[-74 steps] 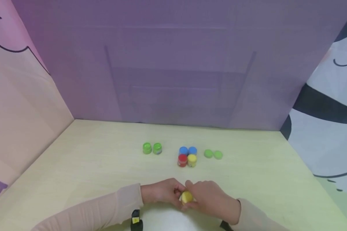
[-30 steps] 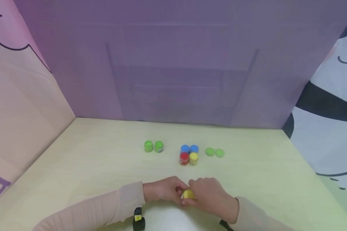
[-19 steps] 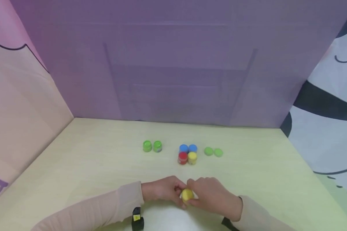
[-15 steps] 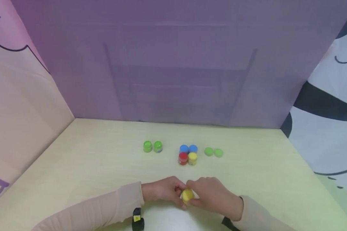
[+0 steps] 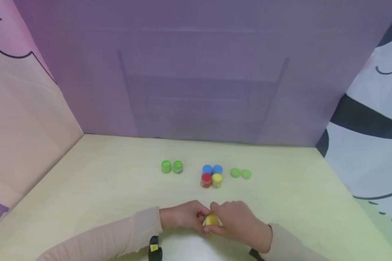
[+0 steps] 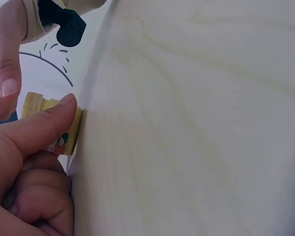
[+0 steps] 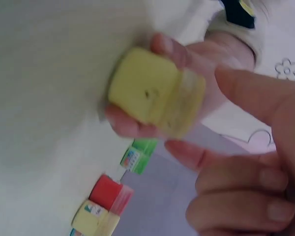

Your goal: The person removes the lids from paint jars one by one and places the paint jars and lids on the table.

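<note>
grasps a small, round, yellow plastic jar point(image 7: 142, 88) in the left grip point(image 5: 185, 216), with the thumb on one side and curled fingers on the other. keeps it in front of the body at the near part of the pale, wood-grained desk point(image 5: 117, 188), lid side up; cannot tell whether touching the surface or just above it. has the right grip point(image 5: 241, 225) around the ribbed yellow plastic lid point(image 7: 187, 105); cannot tell whether clenched on it or loose about it. wears long beige sleeves point(image 5: 117, 232). has farther back on the desk, from left to right: two small green plastic jars point(image 5: 166, 167), side by side; a tight cluster of two blue-lidded jars point(image 5: 207, 169) behind one red jar point(image 5: 206, 181) and one yellow-lidded jar point(image 5: 217, 180); two flat, round, green lids point(image 5: 235, 173).
</note>
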`<state>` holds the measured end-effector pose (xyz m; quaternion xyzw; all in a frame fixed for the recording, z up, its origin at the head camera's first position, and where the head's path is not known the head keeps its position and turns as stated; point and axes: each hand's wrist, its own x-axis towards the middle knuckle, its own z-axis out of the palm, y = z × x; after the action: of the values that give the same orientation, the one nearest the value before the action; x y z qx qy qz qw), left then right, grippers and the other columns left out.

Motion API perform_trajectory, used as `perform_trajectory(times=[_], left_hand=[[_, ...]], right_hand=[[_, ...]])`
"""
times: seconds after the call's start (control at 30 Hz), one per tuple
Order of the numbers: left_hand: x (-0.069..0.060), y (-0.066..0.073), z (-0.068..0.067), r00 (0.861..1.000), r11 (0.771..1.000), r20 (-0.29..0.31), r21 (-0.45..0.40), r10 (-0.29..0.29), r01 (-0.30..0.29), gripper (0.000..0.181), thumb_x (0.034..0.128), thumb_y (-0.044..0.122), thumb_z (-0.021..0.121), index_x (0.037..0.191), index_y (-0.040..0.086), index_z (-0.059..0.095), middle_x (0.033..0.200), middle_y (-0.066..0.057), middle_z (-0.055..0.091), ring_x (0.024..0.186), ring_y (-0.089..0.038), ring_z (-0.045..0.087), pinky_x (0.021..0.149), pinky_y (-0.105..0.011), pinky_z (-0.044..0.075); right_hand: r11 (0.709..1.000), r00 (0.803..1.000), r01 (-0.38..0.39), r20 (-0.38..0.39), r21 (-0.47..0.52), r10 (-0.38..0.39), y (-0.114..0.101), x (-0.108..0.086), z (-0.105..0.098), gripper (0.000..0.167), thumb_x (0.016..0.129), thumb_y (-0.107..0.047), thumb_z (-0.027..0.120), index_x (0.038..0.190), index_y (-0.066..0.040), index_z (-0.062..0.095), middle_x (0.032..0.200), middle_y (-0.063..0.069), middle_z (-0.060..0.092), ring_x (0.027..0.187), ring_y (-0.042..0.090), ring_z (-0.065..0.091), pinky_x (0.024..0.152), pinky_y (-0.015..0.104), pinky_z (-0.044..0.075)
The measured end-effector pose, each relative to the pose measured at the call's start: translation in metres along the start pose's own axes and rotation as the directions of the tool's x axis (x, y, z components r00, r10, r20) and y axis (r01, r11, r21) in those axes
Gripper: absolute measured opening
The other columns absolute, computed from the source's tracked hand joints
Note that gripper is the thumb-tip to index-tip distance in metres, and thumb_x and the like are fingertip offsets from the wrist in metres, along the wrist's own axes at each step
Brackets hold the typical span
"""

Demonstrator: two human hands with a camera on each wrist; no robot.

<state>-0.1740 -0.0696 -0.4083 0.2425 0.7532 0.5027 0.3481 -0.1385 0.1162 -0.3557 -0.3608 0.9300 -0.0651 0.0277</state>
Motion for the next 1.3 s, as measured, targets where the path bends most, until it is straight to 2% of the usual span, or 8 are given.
perform_trajectory(times=[0.1,0.2,0.57,0.77,0.93,1.13,1.3], left_hand=[[0.000,0.000,0.000,1.000,1.000,0.002,-0.019,-0.001,0.001,0.030,0.0760,-0.004,0.072,0.102,0.011,0.072,0.055,0.003,0.044,0.052,-0.010,0.036,0.054,-0.020,0.033],[-0.001,0.001,0.001,1.000,1.000,-0.006,-0.027,-0.014,0.014,0.034,0.0753,-0.005,0.072,0.105,0.012,0.072,0.055,0.003,0.044,0.053,-0.010,0.036,0.055,-0.021,0.033],[-0.001,0.000,0.001,0.999,0.999,-0.025,0.000,-0.036,0.036,0.034,0.0743,-0.004,0.073,0.102,0.016,0.073,0.055,0.003,0.042,0.053,-0.011,0.035,0.054,-0.022,0.032],[0.000,0.001,0.001,0.999,0.999,-0.029,0.018,-0.033,0.034,0.034,0.0733,-0.004,0.073,0.100,0.017,0.073,0.055,0.003,0.043,0.052,-0.011,0.035,0.054,-0.022,0.032],[-0.001,0.003,0.001,0.999,0.999,-0.021,0.018,-0.035,0.035,0.032,0.0734,-0.003,0.074,0.099,0.015,0.073,0.054,0.003,0.042,0.051,-0.011,0.035,0.054,-0.022,0.031],[-0.002,0.003,0.001,0.999,0.999,-0.015,0.007,-0.052,0.053,0.024,0.0733,0.001,0.076,0.094,0.014,0.072,0.055,0.003,0.044,0.053,-0.011,0.037,0.058,-0.022,0.034],[-0.001,0.002,0.001,0.998,0.998,-0.013,-0.012,-0.061,0.061,0.023,0.0732,0.000,0.076,0.093,0.012,0.071,0.056,0.003,0.045,0.054,-0.011,0.038,0.061,-0.023,0.035]], right_hand=[[0.995,0.997,-0.082,-0.010,-0.049,0.082,-0.006,0.001,0.004,0.050,0.081,-0.062,0.057,0.080,-0.013,0.052,0.054,-0.008,0.036,0.045,0.006,0.031,0.041,0.020,0.027],[0.989,0.991,-0.134,-0.016,-0.069,0.133,-0.009,0.001,0.005,0.051,0.079,-0.062,0.060,0.076,-0.012,0.052,0.053,-0.006,0.036,0.045,0.007,0.031,0.041,0.022,0.026],[0.985,0.986,-0.167,-0.003,-0.050,0.167,-0.014,0.001,0.009,0.047,0.078,-0.058,0.065,0.077,-0.012,0.053,0.056,-0.006,0.038,0.046,0.009,0.035,0.042,0.023,0.029],[0.987,0.989,-0.150,0.001,-0.052,0.150,-0.013,0.002,0.008,0.043,0.079,-0.052,0.067,0.079,-0.011,0.055,0.056,-0.006,0.039,0.045,0.009,0.035,0.042,0.023,0.030],[0.995,0.992,-0.103,0.067,-0.001,0.102,-0.010,0.001,0.002,0.034,0.081,-0.043,0.069,0.085,-0.012,0.057,0.058,-0.007,0.043,0.049,0.007,0.038,0.046,0.022,0.033],[0.999,0.991,-0.034,0.132,0.042,0.028,-0.004,0.000,-0.004,0.021,0.084,-0.026,0.069,0.100,-0.014,0.065,0.058,-0.008,0.046,0.049,0.007,0.039,0.048,0.021,0.036],[0.997,0.992,-0.001,0.130,0.073,-0.008,0.000,-0.003,-0.005,0.028,0.085,-0.028,0.069,0.111,-0.017,0.064,0.055,-0.010,0.041,0.048,0.006,0.035,0.047,0.020,0.034]])
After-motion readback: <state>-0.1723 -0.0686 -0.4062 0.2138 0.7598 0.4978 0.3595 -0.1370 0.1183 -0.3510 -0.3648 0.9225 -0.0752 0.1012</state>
